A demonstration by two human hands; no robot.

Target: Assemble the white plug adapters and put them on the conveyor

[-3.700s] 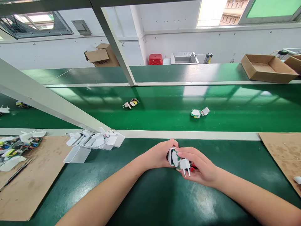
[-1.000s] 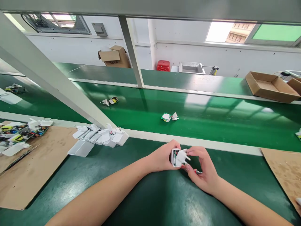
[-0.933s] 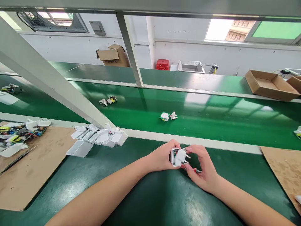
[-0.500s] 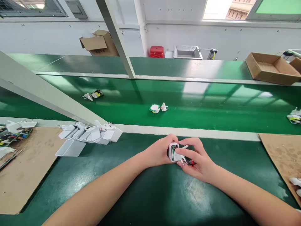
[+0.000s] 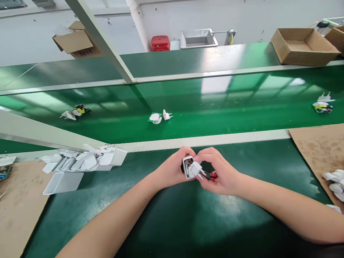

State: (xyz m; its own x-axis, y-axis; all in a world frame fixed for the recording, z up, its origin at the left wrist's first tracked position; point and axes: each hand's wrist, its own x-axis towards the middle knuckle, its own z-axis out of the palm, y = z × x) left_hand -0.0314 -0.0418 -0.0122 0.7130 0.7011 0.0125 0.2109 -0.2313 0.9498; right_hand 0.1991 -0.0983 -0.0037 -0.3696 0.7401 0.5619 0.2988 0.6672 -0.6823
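Note:
My left hand (image 5: 172,170) is closed around a white charger shell (image 5: 187,165), its open end facing right with a circuit board showing inside. My right hand (image 5: 219,173) pinches a white two-pin plug cap (image 5: 197,169) against that opening. A small red part (image 5: 213,175) lies under the fingers of the right hand. Both hands meet just above the dark green bench (image 5: 188,218), close to the pale strip along the conveyor's near edge.
A row of empty white shells (image 5: 83,162) lies to the left. On the green conveyor (image 5: 228,107) lie loose plug-and-board sets (image 5: 159,117), (image 5: 74,112), (image 5: 322,104). Cardboard sheets (image 5: 319,150) flank the bench; white caps (image 5: 334,182) sit at right. A cardboard tray (image 5: 302,44) stands beyond.
My right hand has brought the plug cap closer onto the shell's open end. The sets on the conveyor have drifted left, and the view has tilted down.

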